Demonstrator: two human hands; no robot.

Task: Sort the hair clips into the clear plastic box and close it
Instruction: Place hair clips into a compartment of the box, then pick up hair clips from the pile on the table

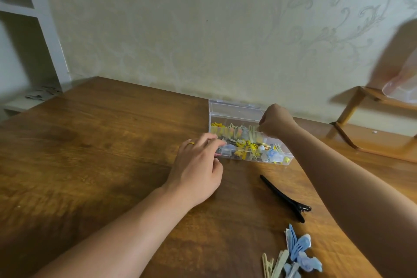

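I see the clear plastic box (234, 113), lid up, crammed with yellow clips. My left hand (198, 169) touches its corner, fingers relaxed; my right hand (274, 123) is clenched above it, grasp unclear. A black clip (284, 198) and blue clips (299, 253) lie nearby.

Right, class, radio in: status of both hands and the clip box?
Left hand at clear plastic box, lid open. Right hand curled above it. Long black clip, blue and cream clips unsorted on table.

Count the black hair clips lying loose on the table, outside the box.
1: the long black clip lies alone on the table near the right forearm. Others may be hidden inside the clear box.
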